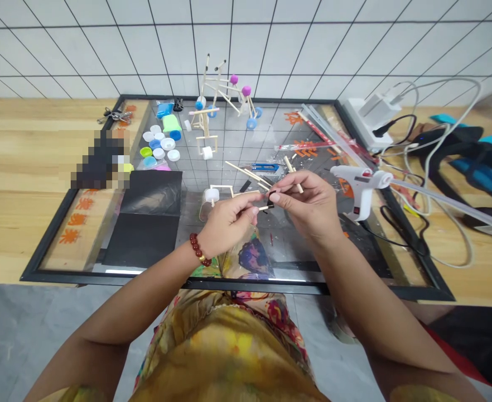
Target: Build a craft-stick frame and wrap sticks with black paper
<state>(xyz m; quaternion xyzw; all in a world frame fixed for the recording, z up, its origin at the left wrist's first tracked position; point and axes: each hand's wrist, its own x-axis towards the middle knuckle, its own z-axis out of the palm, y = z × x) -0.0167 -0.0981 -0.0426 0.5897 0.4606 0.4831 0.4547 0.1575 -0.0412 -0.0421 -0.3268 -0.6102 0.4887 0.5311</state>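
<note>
My left hand (231,220) pinches a thin pale wooden stick (264,208) between thumb and fingers, its dark end pointing right. At that end, my right hand (310,209) grips a small black strip (271,197) between thumb and forefinger, touching or nearly touching the stick. A thicker pale stick (288,164) shows at my right fingers; whether they hold it I cannot tell. Just behind my left hand is a small stick frame with a white bottle cap (211,195). Loose sticks (240,167) and a blue craft knife (265,167) lie beyond my fingertips.
Stick models with caps and pink balls (246,90) stand at the back of the glass-topped board. Bottle caps (159,153) and black sheets (143,237) lie left. A white glue gun (361,187), clear glue sticks (327,131), a power strip (365,123) and tangled cables are right.
</note>
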